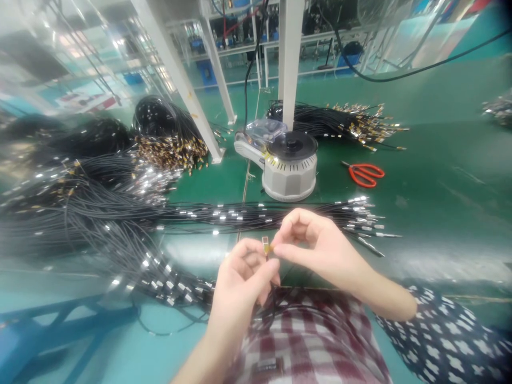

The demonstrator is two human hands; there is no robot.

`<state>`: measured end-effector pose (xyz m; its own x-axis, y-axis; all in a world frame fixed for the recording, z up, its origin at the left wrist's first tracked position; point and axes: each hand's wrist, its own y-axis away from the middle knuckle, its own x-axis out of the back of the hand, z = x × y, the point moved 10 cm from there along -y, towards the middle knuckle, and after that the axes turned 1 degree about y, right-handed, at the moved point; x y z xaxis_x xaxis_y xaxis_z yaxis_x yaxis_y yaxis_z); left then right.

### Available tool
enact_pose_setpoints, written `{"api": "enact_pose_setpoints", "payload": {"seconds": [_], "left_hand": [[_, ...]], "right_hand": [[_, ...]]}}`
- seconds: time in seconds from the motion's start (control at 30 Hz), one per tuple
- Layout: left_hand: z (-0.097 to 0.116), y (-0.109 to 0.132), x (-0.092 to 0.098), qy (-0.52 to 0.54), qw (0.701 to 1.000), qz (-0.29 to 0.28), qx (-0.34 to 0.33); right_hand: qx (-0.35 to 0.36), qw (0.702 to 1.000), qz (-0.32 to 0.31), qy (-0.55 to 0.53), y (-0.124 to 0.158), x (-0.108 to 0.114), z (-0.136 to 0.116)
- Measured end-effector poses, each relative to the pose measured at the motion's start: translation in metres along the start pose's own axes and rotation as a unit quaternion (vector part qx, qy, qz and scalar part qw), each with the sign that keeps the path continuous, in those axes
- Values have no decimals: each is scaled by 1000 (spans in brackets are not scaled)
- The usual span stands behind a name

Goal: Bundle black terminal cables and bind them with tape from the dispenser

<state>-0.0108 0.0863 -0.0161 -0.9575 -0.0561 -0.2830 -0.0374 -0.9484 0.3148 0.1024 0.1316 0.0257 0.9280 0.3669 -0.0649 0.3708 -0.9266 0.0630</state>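
Near the front edge of the green table, my left hand [244, 274] pinches a black cable just below its small metal connector [265, 241], which points upward. My right hand [308, 240] is to the right of it, thumb and index finger closed on a small piece of yellow tape [271, 248] at the connector's base. Below my left hand the cable hangs towards the checked apron. Just beyond both hands, a long bundle of black cables [240, 216] with silver ends lies across the table.
A round tape dispenser [290, 168] stands behind the cable bundle. Red-handled scissors [365, 175] lie right of it. More cables with gold ends [172, 152] are piled at the left, others [340, 122] at the back. White metal posts [290, 64] rise from the table.
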Motion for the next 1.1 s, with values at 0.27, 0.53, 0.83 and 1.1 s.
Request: {"api": "enact_pose_setpoints", "payload": {"seconds": [0.27,0.53,0.83,1.1], "left_hand": [[-6,-2,-2,58,998,-9,21],[-7,-2,-8,72,997,-27,5],[-1,-1,4,-27,999,1,-20],[-8,-3,-13,64,993,-98,6]], "right_hand": [[-41,998,36,-20,-3,6,8],[-33,996,14,-82,-5,1,11],[16,998,65,-20,3,6,3],[-24,986,-35,-163,-5,-8,22]]}}
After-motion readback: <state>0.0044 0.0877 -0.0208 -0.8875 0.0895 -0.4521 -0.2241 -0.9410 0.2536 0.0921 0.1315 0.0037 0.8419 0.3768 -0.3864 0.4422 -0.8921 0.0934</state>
